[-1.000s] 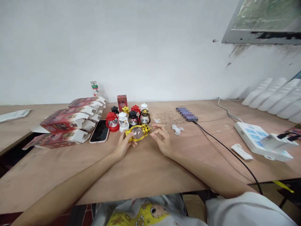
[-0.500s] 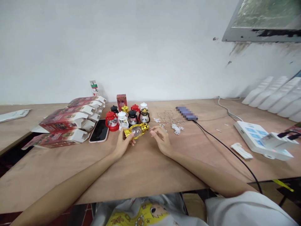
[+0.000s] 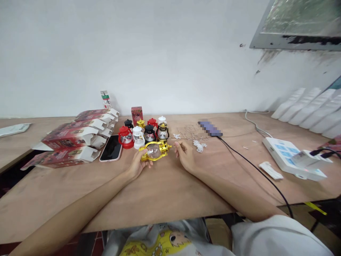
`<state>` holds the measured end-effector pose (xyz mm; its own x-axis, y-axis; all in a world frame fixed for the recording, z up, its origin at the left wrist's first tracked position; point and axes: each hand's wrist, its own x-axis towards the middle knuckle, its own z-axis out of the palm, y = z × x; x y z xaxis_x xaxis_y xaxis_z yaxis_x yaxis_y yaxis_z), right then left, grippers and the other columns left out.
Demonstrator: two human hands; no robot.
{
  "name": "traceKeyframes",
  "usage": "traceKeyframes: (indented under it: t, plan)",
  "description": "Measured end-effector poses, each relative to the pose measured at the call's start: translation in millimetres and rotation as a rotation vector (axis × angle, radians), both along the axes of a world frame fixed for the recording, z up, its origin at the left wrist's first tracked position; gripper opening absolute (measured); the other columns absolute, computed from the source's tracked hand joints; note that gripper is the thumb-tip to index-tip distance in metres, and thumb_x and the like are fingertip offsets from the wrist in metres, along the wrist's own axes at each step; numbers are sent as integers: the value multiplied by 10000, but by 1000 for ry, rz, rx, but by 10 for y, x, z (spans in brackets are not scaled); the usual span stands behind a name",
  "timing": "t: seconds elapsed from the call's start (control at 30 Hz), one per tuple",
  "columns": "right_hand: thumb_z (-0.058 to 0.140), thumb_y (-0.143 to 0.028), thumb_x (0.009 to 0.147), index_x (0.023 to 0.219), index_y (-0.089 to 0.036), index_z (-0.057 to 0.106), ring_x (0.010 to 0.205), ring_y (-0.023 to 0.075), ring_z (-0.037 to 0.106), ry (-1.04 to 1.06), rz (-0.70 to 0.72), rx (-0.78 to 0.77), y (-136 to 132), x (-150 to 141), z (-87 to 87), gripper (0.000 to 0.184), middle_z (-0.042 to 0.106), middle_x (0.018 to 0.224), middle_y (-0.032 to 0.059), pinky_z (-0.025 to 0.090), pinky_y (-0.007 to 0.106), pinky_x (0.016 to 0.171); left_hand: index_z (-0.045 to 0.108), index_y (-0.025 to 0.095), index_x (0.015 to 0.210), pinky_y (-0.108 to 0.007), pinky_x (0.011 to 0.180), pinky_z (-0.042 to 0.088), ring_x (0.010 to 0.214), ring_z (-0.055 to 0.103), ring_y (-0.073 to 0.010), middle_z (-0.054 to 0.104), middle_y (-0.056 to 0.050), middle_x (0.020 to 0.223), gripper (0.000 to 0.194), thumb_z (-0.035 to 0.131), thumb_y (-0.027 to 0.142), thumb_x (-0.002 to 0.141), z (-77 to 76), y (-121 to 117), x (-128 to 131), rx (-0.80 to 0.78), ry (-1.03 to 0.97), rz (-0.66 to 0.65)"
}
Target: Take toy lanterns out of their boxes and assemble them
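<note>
A gold miniature lantern (image 3: 153, 150) with a clear globe lies tilted on its side in my left hand (image 3: 137, 164), whose fingers wrap round its base. Its top points toward my right hand (image 3: 184, 155). Thumb and forefinger of that hand pinch what looks like a thin metal wire (image 3: 173, 138), close to the lantern's cap; its far end is hard to make out. Just behind stand several small lanterns, among them a red one (image 3: 126, 138), a white one (image 3: 138, 138), a black one (image 3: 150, 134) and a bronze-coloured one (image 3: 162, 132).
Flattened red-and-white boxes (image 3: 71, 135) are stacked at left, beside a phone (image 3: 111, 148). Bent wires (image 3: 190, 132) and small white plastic pieces (image 3: 199, 146) lie behind my right hand. Farther right are a blurred purple device (image 3: 210, 128) on a black cable and a power strip (image 3: 286, 153).
The gold lantern has turned in my left hand, its globe now facing up more. My right hand has shifted slightly from the lantern's cap, fingers still pinched.
</note>
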<state>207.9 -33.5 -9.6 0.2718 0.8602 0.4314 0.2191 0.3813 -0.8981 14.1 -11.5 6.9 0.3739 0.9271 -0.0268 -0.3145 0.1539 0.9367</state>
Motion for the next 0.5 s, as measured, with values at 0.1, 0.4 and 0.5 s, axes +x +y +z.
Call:
traceKeyframes:
  t: [0.1,0.4,0.5]
  plan:
    - [533,-557,763,783,-202,531,447,98,464,152,-7,-2,64,0,-14,355,506,527,-58,374,232,453,505,149,830,-196,366,405,423,538,-105,582,25,598,305,637,368,664,0,8,-5,-7,-12,-4]
    - [554,-268,763,903,-215,430,425,75,503,386,-202,-16,391,512,248,194,585,541,-77,415,179,448,501,141,811,-209,369,417,425,547,-110,594,25,612,391,703,385,582,14,-15,6,18,-19,-1]
    - [506,-145,775,895,-197,439,415,74,503,359,-276,-182,593,685,393,146,576,523,-70,425,172,445,498,146,800,-202,364,409,425,549,-111,589,26,601,361,694,378,607,9,-15,1,21,-19,-11]
